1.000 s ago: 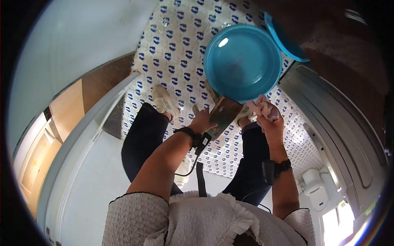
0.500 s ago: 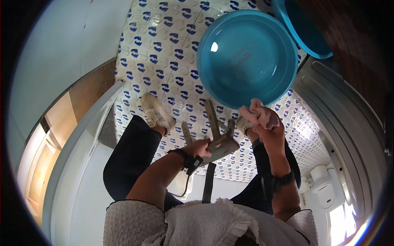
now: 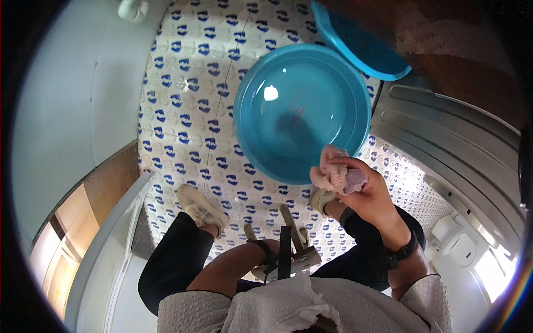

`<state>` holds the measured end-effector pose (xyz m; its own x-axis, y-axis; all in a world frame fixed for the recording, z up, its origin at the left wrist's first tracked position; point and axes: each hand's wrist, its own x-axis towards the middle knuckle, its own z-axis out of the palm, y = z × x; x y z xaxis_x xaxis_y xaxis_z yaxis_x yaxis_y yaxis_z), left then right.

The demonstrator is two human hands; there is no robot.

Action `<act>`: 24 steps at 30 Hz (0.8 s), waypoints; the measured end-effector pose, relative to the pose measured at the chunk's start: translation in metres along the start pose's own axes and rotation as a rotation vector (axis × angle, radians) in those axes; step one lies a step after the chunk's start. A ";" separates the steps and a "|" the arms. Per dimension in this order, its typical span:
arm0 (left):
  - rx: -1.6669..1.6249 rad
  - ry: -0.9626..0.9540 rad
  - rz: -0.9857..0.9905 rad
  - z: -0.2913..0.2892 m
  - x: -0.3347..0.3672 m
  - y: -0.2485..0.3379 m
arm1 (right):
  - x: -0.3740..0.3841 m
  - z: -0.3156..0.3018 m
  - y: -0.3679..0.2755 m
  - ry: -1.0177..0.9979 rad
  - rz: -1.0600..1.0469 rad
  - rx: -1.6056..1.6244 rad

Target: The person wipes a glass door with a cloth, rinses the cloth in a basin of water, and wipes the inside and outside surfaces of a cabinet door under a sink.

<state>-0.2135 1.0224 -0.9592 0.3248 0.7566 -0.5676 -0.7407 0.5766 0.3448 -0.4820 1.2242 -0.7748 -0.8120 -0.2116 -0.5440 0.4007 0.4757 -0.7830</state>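
My right hand (image 3: 375, 194) is closed around a crumpled pink cloth (image 3: 333, 175), held over the near rim of a round blue basin (image 3: 244, 139) with water in it. Low between my knees, my left hand (image 3: 271, 247) grips a small stool (image 3: 305, 260) whose legs point away from me. A black strap (image 3: 285, 250) hangs in front of that hand and hides most of its fingers. The stool is partly covered by my shirt and forearm.
Another blue basin (image 3: 388, 75) stands beyond the first at the far right. Along the right lies a grey ribbed panel (image 3: 411, 116); a white toilet (image 3: 458, 247) is behind it. My shoes (image 3: 202, 211) stand on the footprint-patterned floor (image 3: 183, 100). A door frame (image 3: 111, 233) rises at the left.
My left hand has drawn the stool back toward my body. My right hand still holds the cloth. The view has shifted, so the basins appear further left and lower.
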 end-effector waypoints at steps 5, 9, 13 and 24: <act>0.339 0.144 0.252 -0.074 -0.002 0.028 | 0.003 0.004 -0.031 -0.049 -0.237 -0.117; 0.874 0.340 0.588 -0.134 -0.042 0.101 | 0.028 0.022 -0.059 0.031 -0.599 -0.115; 0.425 0.702 0.710 -0.070 -0.157 0.184 | 0.013 0.040 -0.062 0.035 -0.559 -0.114; 0.114 0.840 1.149 0.062 -0.261 0.194 | -0.037 0.081 -0.086 -0.132 -0.846 0.268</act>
<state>-0.4059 0.9560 -0.6979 -0.8819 0.4319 -0.1891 -0.2851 -0.1693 0.9434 -0.4521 1.1224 -0.7120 -0.8320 -0.5050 0.2295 -0.2104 -0.0955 -0.9729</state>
